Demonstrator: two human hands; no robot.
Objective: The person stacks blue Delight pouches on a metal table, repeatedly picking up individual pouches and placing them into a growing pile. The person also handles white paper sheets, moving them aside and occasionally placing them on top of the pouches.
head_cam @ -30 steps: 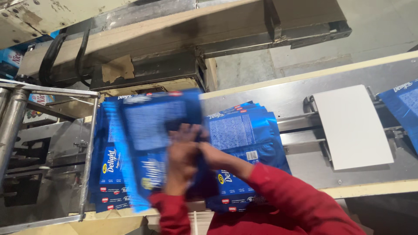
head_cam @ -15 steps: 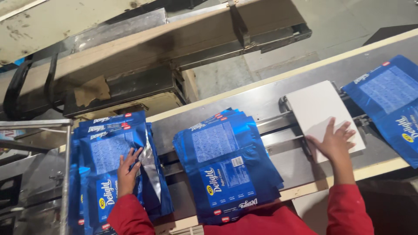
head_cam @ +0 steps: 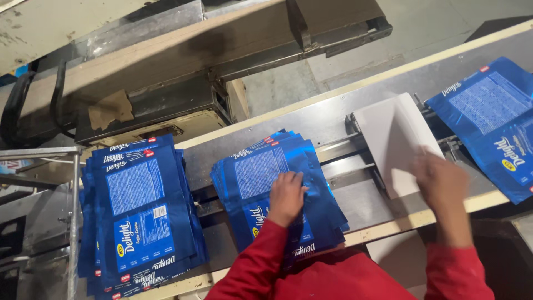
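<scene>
My left hand (head_cam: 287, 196) rests flat on a fanned pile of blue foil pouches (head_cam: 266, 172) in the middle of the steel bench (head_cam: 355, 205). My right hand (head_cam: 441, 179), blurred by motion, hovers over the near edge of a white plate (head_cam: 388, 133) fixed on the bench; it holds nothing I can make out. A second, taller stack of blue pouches (head_cam: 139, 205) lies at the left. Another blue pouch (head_cam: 494, 116) lies flat at the far right, beyond the white plate. Both my sleeves are red.
A long wood-and-metal machine beam (head_cam: 222, 50) runs across the top of the view, with a dark box (head_cam: 150, 111) under it. A metal rail frame (head_cam: 72, 211) stands at the left edge. The bench has a pale wooden front lip (head_cam: 388, 225).
My left hand left the left stack and now lies on the middle pile. My right hand slid back from the white plate's middle towards its near edge.
</scene>
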